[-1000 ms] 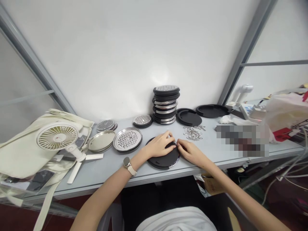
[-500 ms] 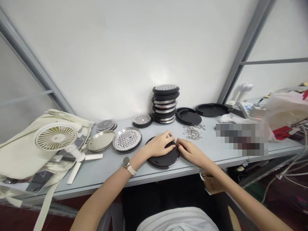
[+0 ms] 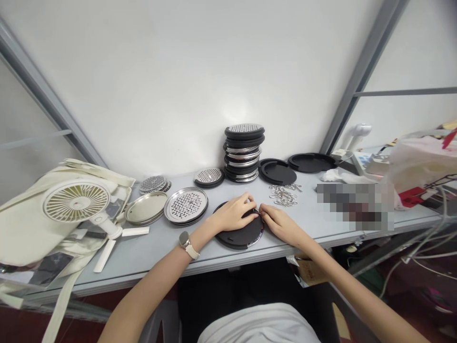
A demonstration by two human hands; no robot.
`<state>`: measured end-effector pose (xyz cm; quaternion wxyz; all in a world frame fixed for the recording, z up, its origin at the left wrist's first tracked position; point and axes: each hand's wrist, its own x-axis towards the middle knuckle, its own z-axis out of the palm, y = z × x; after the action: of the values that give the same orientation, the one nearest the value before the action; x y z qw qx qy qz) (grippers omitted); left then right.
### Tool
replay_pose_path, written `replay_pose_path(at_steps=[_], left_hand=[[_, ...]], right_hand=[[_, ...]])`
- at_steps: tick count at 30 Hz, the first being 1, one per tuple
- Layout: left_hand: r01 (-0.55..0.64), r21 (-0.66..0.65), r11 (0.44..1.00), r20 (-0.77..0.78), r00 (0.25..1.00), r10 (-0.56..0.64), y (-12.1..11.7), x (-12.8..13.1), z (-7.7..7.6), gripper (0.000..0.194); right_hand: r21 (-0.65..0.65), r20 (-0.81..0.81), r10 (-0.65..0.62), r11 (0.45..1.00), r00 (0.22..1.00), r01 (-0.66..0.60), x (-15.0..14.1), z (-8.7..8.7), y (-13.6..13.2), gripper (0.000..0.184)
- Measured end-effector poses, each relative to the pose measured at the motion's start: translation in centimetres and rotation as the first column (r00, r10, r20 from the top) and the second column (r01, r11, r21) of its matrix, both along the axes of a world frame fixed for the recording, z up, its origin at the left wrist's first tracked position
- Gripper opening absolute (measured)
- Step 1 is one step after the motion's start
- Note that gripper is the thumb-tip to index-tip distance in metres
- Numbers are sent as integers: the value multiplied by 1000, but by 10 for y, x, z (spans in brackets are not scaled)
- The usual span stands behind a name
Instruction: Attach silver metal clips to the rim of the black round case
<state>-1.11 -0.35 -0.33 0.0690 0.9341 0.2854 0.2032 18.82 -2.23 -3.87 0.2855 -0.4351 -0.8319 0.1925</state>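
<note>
A black round tray-like base (image 3: pixel 238 236) lies at the front of the table, with a shiny metal edge showing along its right side. My left hand (image 3: pixel 235 213) rests over it, fingers bent and thumb closing toward the rim at the upper right. At that same spot my right hand (image 3: pixel 280 223) pinches the rim from outside, thumb against fingers. Whatever small part may sit between the fingertips is hidden. Behind my right hand lies a pile of small metal wire clips (image 3: pixel 283 195). A perforated metal grater plate (image 3: pixel 187 205) lies left of the base.
A tall stack of black and metal discs (image 3: pixel 244 153) stands by the wall, with a smaller perforated disc (image 3: pixel 209 176) beside it. Black round trays (image 3: pixel 277 170) lie to its right. Leftward are metal lids (image 3: pixel 146 207), a white fan (image 3: pixel 76 201) and a cream bag (image 3: pixel 21 224). A plastic bag (image 3: pixel 421 162) sits right.
The whole view has shifted slightly. Both hands stay at the rim of the black base, with only slight finger movement.
</note>
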Motion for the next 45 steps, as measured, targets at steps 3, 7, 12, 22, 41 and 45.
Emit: replay_pose_path(at_steps=[3, 7, 12, 22, 41, 45], left_hand=[[6, 0, 1000, 13, 1000, -6, 0, 0, 0, 19], [9, -14, 1000, 21, 1000, -9, 1, 0, -1, 19], [13, -27, 1000, 22, 1000, -13, 1, 0, -1, 17], [29, -6, 1000, 19, 999, -29, 1, -1, -1, 18], [28, 43, 999, -27, 999, -27, 2, -1, -1, 21], [35, 49, 998, -30, 999, -33, 3, -2, -3, 20]], right_hand=[[17, 3, -8, 1000, 1000, 8, -1, 1, -1, 21], [38, -3, 0, 999, 1000, 0, -2, 2, -2, 19], [48, 2, 3, 999, 1000, -3, -2, 2, -3, 15], [30, 18, -9, 1000, 1000, 8, -2, -1, -2, 24], [3, 43, -56, 998, 997, 56, -3, -3, 1, 32], [31, 65, -69, 997, 995, 67, -3, -5, 3, 33]])
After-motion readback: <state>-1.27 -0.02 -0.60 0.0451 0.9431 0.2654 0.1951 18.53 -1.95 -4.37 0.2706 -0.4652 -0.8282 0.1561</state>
